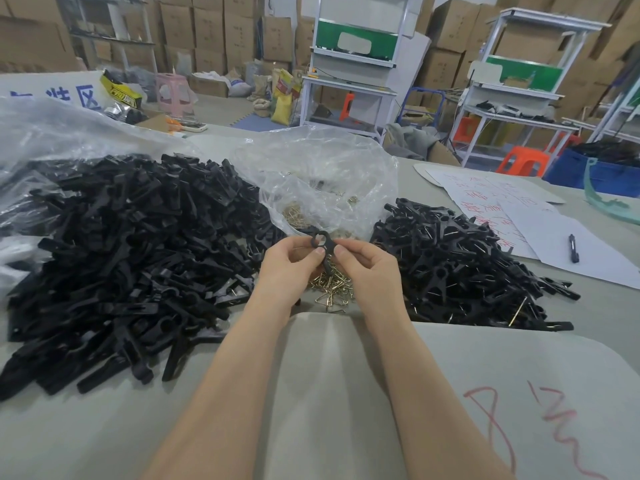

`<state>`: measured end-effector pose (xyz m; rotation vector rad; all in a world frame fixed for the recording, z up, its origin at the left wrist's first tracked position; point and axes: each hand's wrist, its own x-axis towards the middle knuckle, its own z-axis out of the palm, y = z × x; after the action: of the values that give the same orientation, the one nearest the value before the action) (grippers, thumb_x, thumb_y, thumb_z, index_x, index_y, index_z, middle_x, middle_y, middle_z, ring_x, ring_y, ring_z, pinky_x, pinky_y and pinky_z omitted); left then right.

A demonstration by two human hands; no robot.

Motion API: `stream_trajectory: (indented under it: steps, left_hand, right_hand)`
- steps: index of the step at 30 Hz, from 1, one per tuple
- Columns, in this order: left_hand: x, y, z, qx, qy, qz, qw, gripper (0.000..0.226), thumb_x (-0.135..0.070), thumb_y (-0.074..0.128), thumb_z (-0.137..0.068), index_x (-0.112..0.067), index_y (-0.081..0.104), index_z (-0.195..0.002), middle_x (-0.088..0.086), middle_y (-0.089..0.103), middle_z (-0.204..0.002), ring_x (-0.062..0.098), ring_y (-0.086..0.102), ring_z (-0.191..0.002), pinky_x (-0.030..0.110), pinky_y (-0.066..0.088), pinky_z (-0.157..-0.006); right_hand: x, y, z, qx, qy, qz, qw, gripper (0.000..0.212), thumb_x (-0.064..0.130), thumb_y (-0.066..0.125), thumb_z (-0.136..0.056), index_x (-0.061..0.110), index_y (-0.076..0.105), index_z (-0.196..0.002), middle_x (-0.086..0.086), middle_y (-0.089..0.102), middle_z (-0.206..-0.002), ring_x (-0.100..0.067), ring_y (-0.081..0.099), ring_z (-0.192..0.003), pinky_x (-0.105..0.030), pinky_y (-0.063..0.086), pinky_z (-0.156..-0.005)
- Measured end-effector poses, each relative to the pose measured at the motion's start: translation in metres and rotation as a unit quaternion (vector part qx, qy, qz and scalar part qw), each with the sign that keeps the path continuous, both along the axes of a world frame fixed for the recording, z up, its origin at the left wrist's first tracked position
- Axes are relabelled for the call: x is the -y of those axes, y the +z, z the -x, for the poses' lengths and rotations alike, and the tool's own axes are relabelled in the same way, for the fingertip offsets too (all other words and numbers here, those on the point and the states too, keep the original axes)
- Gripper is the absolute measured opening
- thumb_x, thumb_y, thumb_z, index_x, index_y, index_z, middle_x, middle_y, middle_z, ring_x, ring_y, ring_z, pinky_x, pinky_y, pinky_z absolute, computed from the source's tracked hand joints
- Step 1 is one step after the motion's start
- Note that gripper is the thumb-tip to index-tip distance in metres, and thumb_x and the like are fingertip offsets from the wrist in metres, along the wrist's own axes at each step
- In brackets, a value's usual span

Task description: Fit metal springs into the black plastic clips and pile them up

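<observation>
Sprawling over the left of your grey surface (346, 393) lay a large heap of loose black clip pieces (131, 254), its far edge under a clear plastic sheet (52, 133). A crumpled clear bag (322, 181) sat between that heap and a smaller pile of clips (460, 268) on your right, where brass wire showed among the black parts. Loose brass springs (332, 284) lay scattered below the bag's mouth, directly under your hands. Beyond the right pile were white sheets with red writing (512, 209) and a black pen (573, 248) lying on one of them. The two piles closely flanked your forearms.

Your left hand (292, 261) and right hand (370, 265) met above the springs. The fingers (320, 251) of both were curled in, pinching one black clip (322, 245) from either side. You held that clip in the air, its round eyelet end uppermost. Whether a spring sat in it could not be told.
</observation>
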<state>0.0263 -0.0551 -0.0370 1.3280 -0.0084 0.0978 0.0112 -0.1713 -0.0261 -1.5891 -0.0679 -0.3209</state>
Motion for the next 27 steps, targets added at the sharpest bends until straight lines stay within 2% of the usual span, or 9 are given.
stream_trajectory:
  steps: [6, 11, 15, 22, 27]
  left_hand:
    - [-0.0014, -0.0022, -0.0019, 0.004, -0.006, 0.025, 1.0, 0.014, -0.004, 0.065, -0.088, -0.018, 0.065, -0.089, -0.006, 0.071, -0.07, 0.009, 0.067, -0.07, 0.019, 0.052, -0.068]
    - [-0.0014, -0.0017, -0.0019, 0.004, -0.011, 0.038, 0.999, 0.013, -0.004, 0.065, -0.087, -0.017, 0.063, -0.091, -0.008, 0.071, -0.07, 0.006, 0.069, -0.07, 0.014, 0.051, -0.062]
    - [-0.0015, -0.0019, -0.0018, 0.008, -0.007, 0.033, 0.999, 0.014, -0.004, 0.065, -0.088, -0.018, 0.064, -0.09, -0.006, 0.071, -0.073, 0.006, 0.069, -0.07, 0.015, 0.052, -0.063]
    - [-0.0026, -0.0017, -0.0022, 0.014, -0.019, 0.019, 1.0, 0.013, -0.006, 0.065, -0.088, -0.019, 0.065, -0.091, -0.006, 0.072, -0.076, 0.008, 0.069, -0.074, 0.017, 0.053, -0.068]
    - [-0.0021, -0.0029, -0.003, 0.016, -0.019, 0.008, 1.0, 0.014, -0.005, 0.064, -0.088, -0.019, 0.065, -0.09, -0.007, 0.072, -0.074, 0.008, 0.068, -0.073, 0.018, 0.052, -0.069]
  right_hand:
    - [0.0006, 0.0033, 0.0021, 0.005, 0.009, 0.004, 1.0, 0.025, 0.001, 0.064, -0.087, 0.025, 0.069, -0.081, 0.014, 0.071, -0.072, 0.004, 0.066, -0.073, -0.01, 0.049, -0.069]
    - [0.0008, 0.0046, 0.0025, 0.002, -0.006, -0.014, 1.0, 0.022, 0.002, 0.063, -0.088, 0.022, 0.069, -0.082, 0.001, 0.072, -0.083, -0.007, 0.067, -0.077, -0.017, 0.054, -0.075]
    - [0.0015, 0.0044, 0.0028, -0.002, -0.001, -0.011, 1.0, 0.024, 0.002, 0.064, -0.087, 0.024, 0.07, -0.08, 0.007, 0.071, -0.078, 0.0, 0.067, -0.074, -0.012, 0.051, -0.071]
    - [0.0021, 0.005, 0.0028, -0.023, 0.001, -0.029, 0.999, 0.025, 0.003, 0.063, -0.088, 0.025, 0.072, -0.079, -0.001, 0.074, -0.083, -0.014, 0.069, -0.085, -0.025, 0.055, -0.082]
    - [0.0022, 0.0052, 0.003, -0.018, 0.004, -0.026, 0.999, 0.027, 0.002, 0.063, -0.088, 0.026, 0.071, -0.078, 0.004, 0.074, -0.079, -0.011, 0.069, -0.082, -0.021, 0.055, -0.079]
